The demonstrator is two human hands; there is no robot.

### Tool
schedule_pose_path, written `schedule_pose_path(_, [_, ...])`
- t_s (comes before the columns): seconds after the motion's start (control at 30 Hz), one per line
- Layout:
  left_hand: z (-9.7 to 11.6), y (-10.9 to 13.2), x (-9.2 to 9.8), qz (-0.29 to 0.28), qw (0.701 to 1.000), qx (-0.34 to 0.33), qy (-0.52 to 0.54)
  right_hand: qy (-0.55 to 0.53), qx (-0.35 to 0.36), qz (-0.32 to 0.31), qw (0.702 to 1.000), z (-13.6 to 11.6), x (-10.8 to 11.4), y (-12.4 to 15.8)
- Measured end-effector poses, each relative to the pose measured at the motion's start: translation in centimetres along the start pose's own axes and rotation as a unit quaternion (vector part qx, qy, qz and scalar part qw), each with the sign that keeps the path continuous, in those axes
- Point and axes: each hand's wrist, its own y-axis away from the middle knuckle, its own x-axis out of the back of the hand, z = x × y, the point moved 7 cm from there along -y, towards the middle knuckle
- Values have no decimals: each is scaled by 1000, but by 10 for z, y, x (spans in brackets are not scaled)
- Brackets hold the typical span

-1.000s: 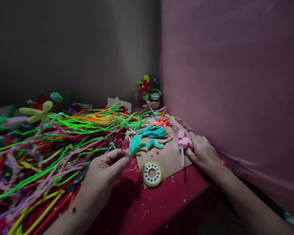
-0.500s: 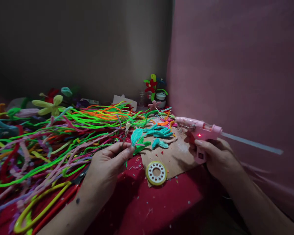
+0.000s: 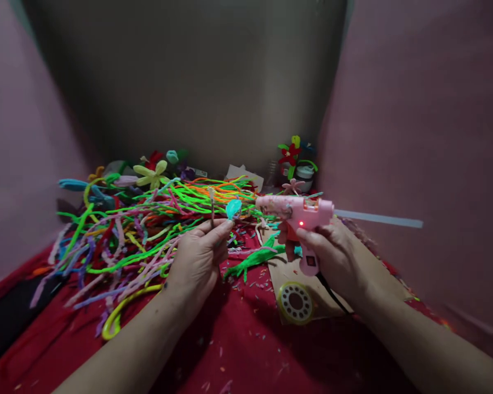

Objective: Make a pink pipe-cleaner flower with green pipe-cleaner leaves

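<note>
My left hand [image 3: 201,257] pinches a turquoise pipe-cleaner petal [image 3: 233,209] between thumb and fingertips. A thin dark stem [image 3: 212,210] with a pale tip stands upright in the same grip. My right hand [image 3: 332,249] is wrapped round the handle of a pink hot glue gun [image 3: 296,208]. The gun's red light is lit, its nozzle points left toward the petal, and a gap shows between them. A long translucent glue stick [image 3: 380,218] sticks out of its back. Below the hands lie green pipe-cleaner leaves [image 3: 258,257].
Loose pipe cleaners [image 3: 148,235] in many colours cover the left of the red cloth [image 3: 213,350]. A yellow tape roll [image 3: 296,302] rests on a brown board [image 3: 332,306]. Finished flowers [image 3: 291,155] stand by the back wall. Pink walls rise at both sides.
My view has swung left. The glue gun has come closer to the turquoise petal, its nozzle now level with it. Both hands keep their grips.
</note>
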Motion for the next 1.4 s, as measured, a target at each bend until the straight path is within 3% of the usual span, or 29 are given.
schedule_pose_path(0.17, [-1,0,-1,-1,1000,-1,-14,-17,7,-55,998,19,-6,11])
schedule_pose_path(0.33, [-3,1,-5,-15,999,-6,-32,-12,13,-82,996,21,-8,14])
schedule_pose_path(0.77, [-6,1,-6,-28,997,-5,-67,14,-38,-72,997,26,-11,18])
schedule_pose_path(1.4, [-8,0,-6,-39,993,-16,-110,53,-4,-72,996,17,-11,19])
